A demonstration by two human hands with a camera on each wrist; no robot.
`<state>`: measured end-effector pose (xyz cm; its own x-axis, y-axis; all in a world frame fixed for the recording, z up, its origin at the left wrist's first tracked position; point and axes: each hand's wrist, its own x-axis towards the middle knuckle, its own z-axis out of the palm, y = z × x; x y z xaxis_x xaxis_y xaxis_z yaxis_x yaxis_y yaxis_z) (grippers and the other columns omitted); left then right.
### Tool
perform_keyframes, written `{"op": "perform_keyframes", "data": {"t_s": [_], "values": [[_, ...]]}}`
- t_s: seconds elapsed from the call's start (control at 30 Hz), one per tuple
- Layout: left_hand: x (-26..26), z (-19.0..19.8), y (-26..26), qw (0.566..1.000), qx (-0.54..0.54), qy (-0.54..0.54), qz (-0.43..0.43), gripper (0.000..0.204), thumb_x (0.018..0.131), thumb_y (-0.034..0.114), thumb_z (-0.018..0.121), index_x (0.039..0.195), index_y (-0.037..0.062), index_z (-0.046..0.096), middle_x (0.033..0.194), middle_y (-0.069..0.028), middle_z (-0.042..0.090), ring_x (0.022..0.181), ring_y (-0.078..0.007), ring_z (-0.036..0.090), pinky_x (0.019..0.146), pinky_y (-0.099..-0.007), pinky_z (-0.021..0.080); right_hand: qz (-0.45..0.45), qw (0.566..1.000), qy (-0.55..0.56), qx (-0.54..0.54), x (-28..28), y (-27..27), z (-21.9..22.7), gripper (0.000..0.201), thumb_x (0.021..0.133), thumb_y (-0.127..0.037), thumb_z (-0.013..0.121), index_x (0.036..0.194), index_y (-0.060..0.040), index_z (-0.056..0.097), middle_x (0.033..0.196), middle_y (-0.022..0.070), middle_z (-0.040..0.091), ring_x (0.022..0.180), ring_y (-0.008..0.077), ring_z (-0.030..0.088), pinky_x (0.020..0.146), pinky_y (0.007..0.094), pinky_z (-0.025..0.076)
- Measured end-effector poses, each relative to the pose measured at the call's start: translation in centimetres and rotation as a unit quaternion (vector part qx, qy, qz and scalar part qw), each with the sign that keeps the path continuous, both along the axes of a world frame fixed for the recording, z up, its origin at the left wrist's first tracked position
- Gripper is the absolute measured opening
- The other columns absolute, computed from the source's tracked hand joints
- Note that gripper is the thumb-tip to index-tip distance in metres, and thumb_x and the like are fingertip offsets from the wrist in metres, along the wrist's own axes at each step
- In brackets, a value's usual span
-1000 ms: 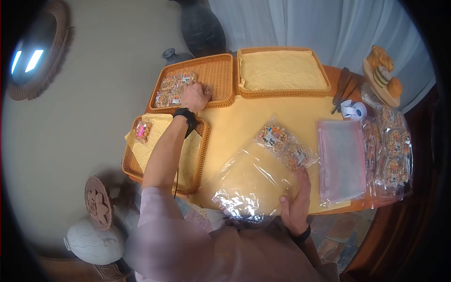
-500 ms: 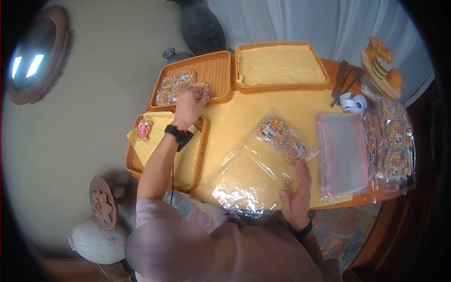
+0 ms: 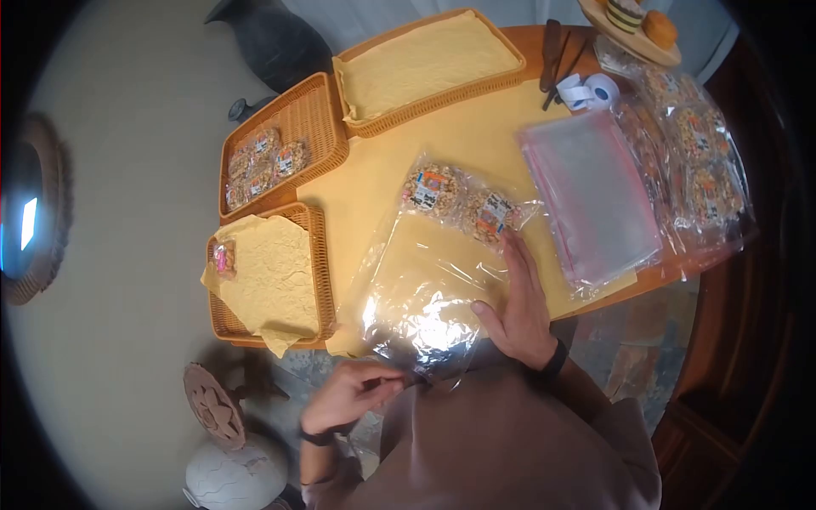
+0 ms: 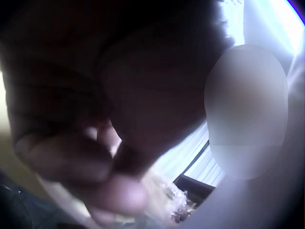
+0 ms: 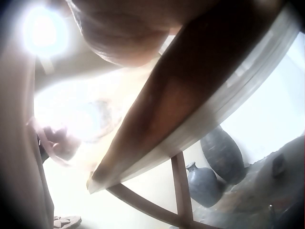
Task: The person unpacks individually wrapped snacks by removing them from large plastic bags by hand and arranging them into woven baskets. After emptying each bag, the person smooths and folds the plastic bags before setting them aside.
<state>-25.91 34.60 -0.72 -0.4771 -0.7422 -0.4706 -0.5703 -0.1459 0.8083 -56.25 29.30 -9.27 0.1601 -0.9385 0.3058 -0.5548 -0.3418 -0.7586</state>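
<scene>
A large clear bag (image 3: 425, 280) lies slanted on the yellow table sheet, its lower end hanging at the front edge. Two packets of round puffed snacks (image 3: 433, 190) are side by side at its upper end. My right hand (image 3: 520, 310) rests along the bag's right side, fingers extended, fingertips touching the right packet (image 3: 491, 216). My left hand (image 3: 353, 395) is bent beside the bag's lower end, thumb and fingers close together; whether they pinch the film is unclear. In the left wrist view the left hand (image 4: 86, 157) shows dark, with curled fingers.
Several packets sit in the upper-left wicker tray (image 3: 331, 140). Beside it is a cloth-lined tray (image 3: 429, 59); another lined tray (image 3: 321, 280) holds one small pack. To the right are flat clear bags (image 3: 591, 195), filled bags (image 3: 701, 161), tape (image 3: 602, 88) and dark tools (image 3: 551, 59).
My left hand has let go of a packet in the upper-left tray and come down to the bag's lower end. The head view has shifted and turned; my right hand stays by the bag.
</scene>
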Motion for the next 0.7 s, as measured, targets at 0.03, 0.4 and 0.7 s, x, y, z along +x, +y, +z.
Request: {"op": "perform_keyframes", "data": {"t_s": [0.03,0.4,0.7], "values": [[-1.5,-1.0,0.5,0.997,-0.010,-0.040,0.064,0.016,0.097,0.006,0.069,0.112,0.0010,0.074,0.092,-0.0086,0.076,0.083,-0.0109,0.069,0.071,-0.0285,0.056,-0.004,1.000,0.000,0.002,0.0,0.1,-0.1,0.089,0.090,-0.026,0.075,0.155,0.0100,0.026,0.161,0.0306,0.031,0.149,0.0499,0.029,0.122,0.0549,0.027],[-11.7,-8.9,-7.3,0.864,0.069,0.369,0.334,0.055,0.100,-0.001,0.061,0.151,0.0011,0.042,0.117,-0.0113,0.070,0.085,-0.0104,0.064,0.075,-0.0244,0.055,-0.013,0.999,0.001,-0.033,-0.1,0.3,-0.5,0.091,0.090,-0.028,0.075,0.155,0.0097,0.024,0.160,0.0301,0.032,0.149,0.0498,0.029,0.122,0.0540,0.027],[-15.7,-7.8,-12.3,0.880,0.128,0.331,0.315,0.025,0.102,0.026,0.068,0.107,0.0029,0.059,0.082,-0.0038,0.064,0.057,-0.0050,0.053,0.047,-0.0200,0.038,-0.010,0.999,-0.014,-0.033,-0.2,0.4,0.2,0.091,0.090,-0.031,0.075,0.154,0.0102,0.026,0.157,0.0320,0.034,0.148,0.0502,0.031,0.121,0.0544,0.029]]}}
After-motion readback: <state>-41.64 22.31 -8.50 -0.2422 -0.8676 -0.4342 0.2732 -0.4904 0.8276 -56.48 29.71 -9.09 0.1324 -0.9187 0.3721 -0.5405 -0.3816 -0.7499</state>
